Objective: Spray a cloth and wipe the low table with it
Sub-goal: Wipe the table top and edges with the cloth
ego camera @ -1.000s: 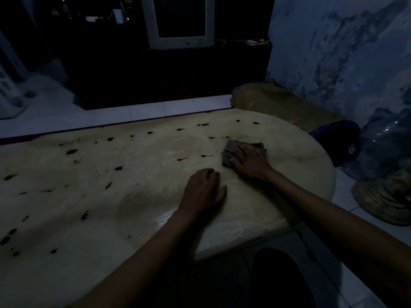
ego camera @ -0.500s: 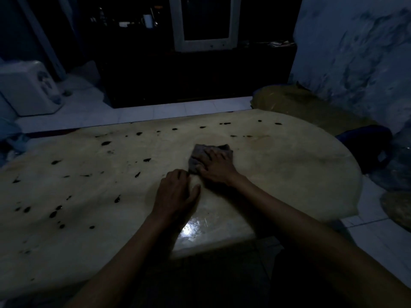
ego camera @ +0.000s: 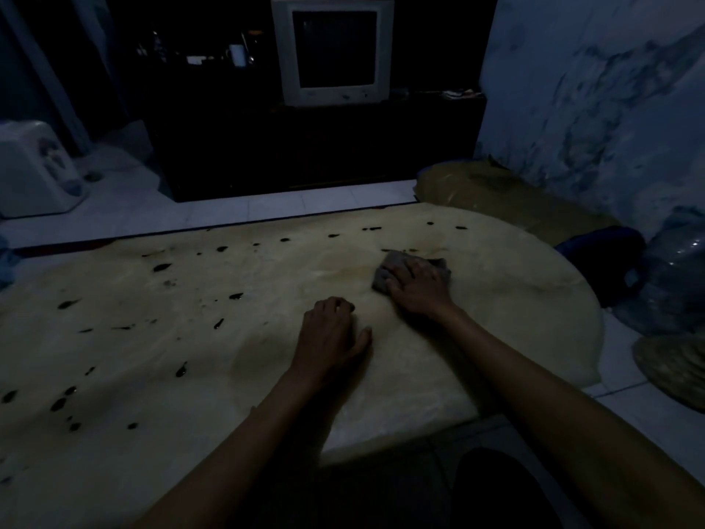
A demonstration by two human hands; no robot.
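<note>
The low table [ego camera: 152, 360] is pale yellow with several dark specks on its top, and its right end is rounded. A small grey cloth [ego camera: 385, 271] lies on the table right of centre. My right hand [ego camera: 416, 286] presses flat on the cloth, fingers spread over it, so most of the cloth is hidden. My left hand [ego camera: 330, 337] rests palm down on the bare tabletop just left of and nearer than the right hand, holding nothing. No spray bottle is in view.
The room is dim. A white CRT television [ego camera: 332, 51] stands on a dark cabinet [ego camera: 305, 147] beyond the table. A white appliance [ego camera: 34, 173] sits on the floor at far left. Cushions and bags [ego camera: 507, 196] lie along the right wall.
My right hand has slid the cloth back to the right and a little farther away on the tabletop. My left hand stayed planted on the table; the view has shifted.
</note>
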